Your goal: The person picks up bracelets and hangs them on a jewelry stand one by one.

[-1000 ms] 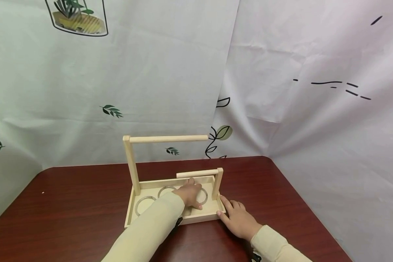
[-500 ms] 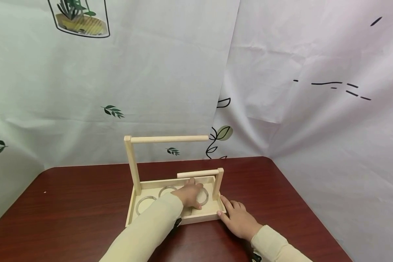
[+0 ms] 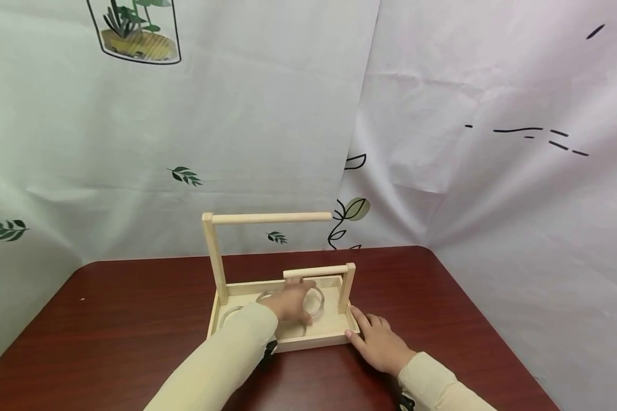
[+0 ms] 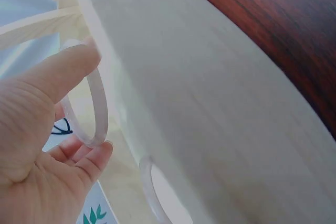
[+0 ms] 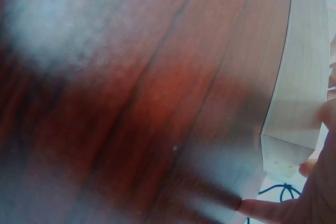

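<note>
A pale wooden bangle stand (image 3: pixel 318 341), a shallow tray with two T-bar-like posts and rods, sits on the table. My left hand (image 3: pixel 290 302) is over the tray and pinches a pale, translucent bangle (image 4: pixel 100 106) between thumb and fingers; in the left wrist view this bangle stands tilted on edge. Other bangles lie in the tray, one of them (image 4: pixel 148 187) beyond the near wall, partly hidden. At the tray's right front corner rests my right hand (image 3: pixel 380 345), its thumb on the front corner and its fingers extended along the right end.
The tall post (image 3: pixel 214 257) rises at the tray's left, its rod (image 3: pixel 272 218) reaching right. A shorter rod (image 3: pixel 315 271) reaches left over the back rim, close above the left hand. Dark red table (image 3: pixel 149 319) surrounds the stand; a printed white cloth (image 3: pixel 267 114) hangs behind.
My left hand has shifted slightly left within the tray, and the bangle it pinches has moved with it and tilted up. The right hand stays at the corner.
</note>
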A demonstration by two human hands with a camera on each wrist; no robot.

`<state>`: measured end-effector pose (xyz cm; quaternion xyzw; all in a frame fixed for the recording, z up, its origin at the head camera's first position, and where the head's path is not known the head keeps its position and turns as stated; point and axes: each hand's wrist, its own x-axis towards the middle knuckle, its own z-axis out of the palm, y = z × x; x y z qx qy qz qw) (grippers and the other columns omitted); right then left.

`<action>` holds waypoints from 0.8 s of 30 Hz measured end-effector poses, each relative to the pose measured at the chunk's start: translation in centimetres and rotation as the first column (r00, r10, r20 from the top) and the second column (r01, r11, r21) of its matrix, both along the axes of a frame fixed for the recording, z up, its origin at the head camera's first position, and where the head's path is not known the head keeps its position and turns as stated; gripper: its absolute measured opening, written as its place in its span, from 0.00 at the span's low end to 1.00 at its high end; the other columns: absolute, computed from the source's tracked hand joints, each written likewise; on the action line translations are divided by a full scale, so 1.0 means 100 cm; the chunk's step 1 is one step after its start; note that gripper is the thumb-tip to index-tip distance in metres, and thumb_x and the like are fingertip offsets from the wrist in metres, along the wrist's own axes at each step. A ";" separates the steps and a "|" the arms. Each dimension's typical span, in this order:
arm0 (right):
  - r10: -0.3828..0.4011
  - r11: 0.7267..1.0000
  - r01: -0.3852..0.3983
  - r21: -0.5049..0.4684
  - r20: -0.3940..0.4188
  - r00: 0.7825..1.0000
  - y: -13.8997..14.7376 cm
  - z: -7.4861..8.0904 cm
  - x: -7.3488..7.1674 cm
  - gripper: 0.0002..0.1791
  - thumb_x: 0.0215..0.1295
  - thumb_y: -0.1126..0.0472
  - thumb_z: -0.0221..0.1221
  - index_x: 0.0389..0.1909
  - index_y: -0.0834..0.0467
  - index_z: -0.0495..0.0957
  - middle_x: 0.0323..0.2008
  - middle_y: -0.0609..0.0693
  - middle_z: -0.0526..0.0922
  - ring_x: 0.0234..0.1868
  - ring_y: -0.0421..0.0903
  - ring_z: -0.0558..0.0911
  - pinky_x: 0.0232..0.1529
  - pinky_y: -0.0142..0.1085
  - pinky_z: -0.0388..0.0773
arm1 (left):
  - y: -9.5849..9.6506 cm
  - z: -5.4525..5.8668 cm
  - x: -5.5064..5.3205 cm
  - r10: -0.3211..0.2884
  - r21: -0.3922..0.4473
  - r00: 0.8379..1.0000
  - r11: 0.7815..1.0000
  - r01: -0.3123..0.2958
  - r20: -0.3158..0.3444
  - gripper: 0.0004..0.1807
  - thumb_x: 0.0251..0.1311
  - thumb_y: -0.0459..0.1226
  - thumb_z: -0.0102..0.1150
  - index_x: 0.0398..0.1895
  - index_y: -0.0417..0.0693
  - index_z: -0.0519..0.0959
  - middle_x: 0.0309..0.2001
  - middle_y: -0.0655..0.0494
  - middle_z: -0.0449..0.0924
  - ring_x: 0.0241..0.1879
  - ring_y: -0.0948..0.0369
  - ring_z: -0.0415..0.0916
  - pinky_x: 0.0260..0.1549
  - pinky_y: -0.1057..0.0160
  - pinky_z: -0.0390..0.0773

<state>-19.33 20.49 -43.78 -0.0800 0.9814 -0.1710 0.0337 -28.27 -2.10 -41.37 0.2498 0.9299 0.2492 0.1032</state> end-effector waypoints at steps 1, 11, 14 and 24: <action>0.000 1.000 0.000 0.001 0.001 1.000 0.000 0.000 0.000 0.34 0.71 0.40 0.48 0.72 0.52 0.60 0.58 0.65 0.71 0.61 0.66 0.68 0.50 0.60 0.72 | -0.002 0.001 0.001 0.009 -0.002 1.000 1.000 -0.009 0.003 0.47 0.37 0.36 0.78 0.66 0.47 0.67 0.60 0.43 0.71 0.58 0.48 0.69 0.54 0.40 0.68; 0.002 1.000 -0.001 -0.010 0.013 1.000 0.001 -0.001 0.001 0.35 0.71 0.40 0.48 0.73 0.51 0.60 0.59 0.65 0.70 0.62 0.66 0.67 0.50 0.60 0.71 | -0.023 0.005 0.004 0.052 0.094 0.993 0.995 -0.042 -0.104 0.41 0.35 0.35 0.79 0.60 0.42 0.74 0.58 0.34 0.64 0.58 0.43 0.59 0.45 0.49 0.75; -0.001 1.000 0.002 -0.013 0.017 1.000 0.002 -0.001 0.001 0.35 0.70 0.40 0.49 0.73 0.52 0.60 0.59 0.65 0.70 0.62 0.66 0.67 0.50 0.60 0.71 | -0.029 0.007 0.003 0.099 0.099 0.990 0.991 -0.089 -0.097 0.35 0.37 0.35 0.79 0.53 0.36 0.78 0.56 0.37 0.60 0.54 0.46 0.59 0.46 0.51 0.73; 0.007 1.000 -0.007 -0.009 0.008 1.000 0.001 0.001 0.003 0.35 0.70 0.40 0.49 0.72 0.52 0.60 0.58 0.66 0.70 0.62 0.67 0.67 0.50 0.60 0.71 | -0.047 0.014 0.008 0.157 0.182 0.983 0.974 -0.138 -0.095 0.44 0.36 0.31 0.78 0.62 0.35 0.69 0.54 0.40 0.62 0.52 0.47 0.58 0.50 0.51 0.70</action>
